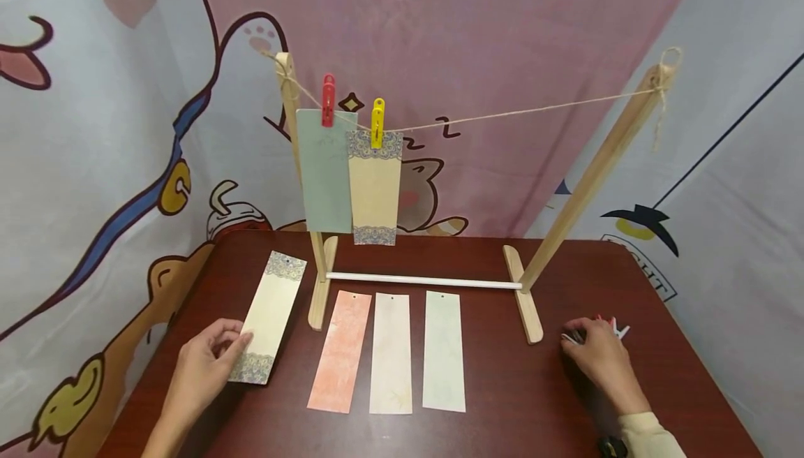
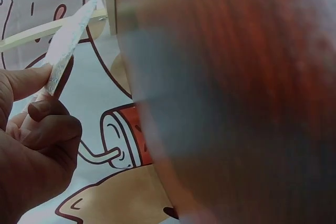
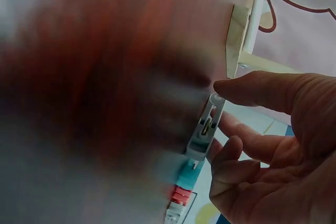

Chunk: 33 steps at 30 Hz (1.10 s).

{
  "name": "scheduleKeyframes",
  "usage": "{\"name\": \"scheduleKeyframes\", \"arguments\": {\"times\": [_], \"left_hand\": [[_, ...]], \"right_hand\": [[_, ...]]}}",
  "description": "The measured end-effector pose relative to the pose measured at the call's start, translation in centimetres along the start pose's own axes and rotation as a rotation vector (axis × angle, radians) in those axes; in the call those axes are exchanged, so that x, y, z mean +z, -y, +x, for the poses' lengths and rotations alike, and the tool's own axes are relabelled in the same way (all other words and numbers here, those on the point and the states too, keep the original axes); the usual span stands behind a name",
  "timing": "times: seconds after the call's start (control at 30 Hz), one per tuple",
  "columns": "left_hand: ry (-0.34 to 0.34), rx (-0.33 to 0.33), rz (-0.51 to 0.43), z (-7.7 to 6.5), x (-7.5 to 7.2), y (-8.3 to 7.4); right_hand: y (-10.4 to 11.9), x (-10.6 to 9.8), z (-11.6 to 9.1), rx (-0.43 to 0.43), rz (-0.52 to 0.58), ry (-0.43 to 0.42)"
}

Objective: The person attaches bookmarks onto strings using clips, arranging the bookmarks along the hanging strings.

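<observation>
Fingers (image 1: 221, 327) of your left hand (image 1: 202, 364) pinched the lower left edge of a patterned card (image 1: 271, 315), left of the stand (image 1: 587, 189); your right hand (image 1: 599, 353) held a pale clip (image 3: 203, 132) at the worktop's (image 1: 502, 381) right side

A reddish-brown tabletop (image 1: 496, 374), and the things resting on it.
To the right of the fingers of the left hand (image 1: 206, 362) lie, flat and apart in a row, a coral card (image 1: 339, 352) nearest them, slightly slanted, then a cream card (image 1: 391, 353), then a pale green card (image 1: 444, 351). A left wooden foot (image 1: 318, 306) rests beyond those fingers and to their right; a right wooden foot (image 1: 530, 318) rests near the fingers of the right hand (image 1: 597, 351), to their left. Just past those right fingertips lie a teal clip (image 3: 188, 174) and a red clip (image 3: 181, 196), with a white clip (image 3: 173, 213) farther from them.
</observation>
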<state>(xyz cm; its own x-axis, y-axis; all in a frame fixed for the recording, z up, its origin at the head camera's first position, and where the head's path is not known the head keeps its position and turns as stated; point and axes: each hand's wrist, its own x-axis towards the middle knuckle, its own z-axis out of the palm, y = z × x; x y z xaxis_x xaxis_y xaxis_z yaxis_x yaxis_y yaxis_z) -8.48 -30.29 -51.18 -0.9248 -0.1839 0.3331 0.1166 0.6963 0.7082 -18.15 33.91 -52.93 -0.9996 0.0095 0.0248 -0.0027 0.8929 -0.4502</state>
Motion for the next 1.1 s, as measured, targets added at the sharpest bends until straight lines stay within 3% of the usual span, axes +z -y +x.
{"name": "scheduleKeyframes", "arguments": {"times": [0.17,0.37,0.53,0.87,1.1], "left_hand": [[-0.014,-0.014,-0.010,0.1,-0.1,-0.3],[-0.072,-0.089,0.037,0.1,0.0,-0.9],[-0.099,-0.146,0.004,0.0,-0.2,-1.4],[-0.191,-0.035,-0.152,-0.4,0.6,-2.2],[-0.207,-0.018,-0.216,-0.4,0.9,-2.6]], "right_hand": [[0.1,0.0,0.2,0.014,-0.025,0.002],[0.0,-0.1,0.6,0.036,-0.037,0.011],[0.0,-0.3,0.8,0.046,-0.040,0.016],[0.0,-0.4,0.4,0.040,-0.079,0.025],[0.2,-0.3,0.2,0.061,-0.105,0.045]]}}
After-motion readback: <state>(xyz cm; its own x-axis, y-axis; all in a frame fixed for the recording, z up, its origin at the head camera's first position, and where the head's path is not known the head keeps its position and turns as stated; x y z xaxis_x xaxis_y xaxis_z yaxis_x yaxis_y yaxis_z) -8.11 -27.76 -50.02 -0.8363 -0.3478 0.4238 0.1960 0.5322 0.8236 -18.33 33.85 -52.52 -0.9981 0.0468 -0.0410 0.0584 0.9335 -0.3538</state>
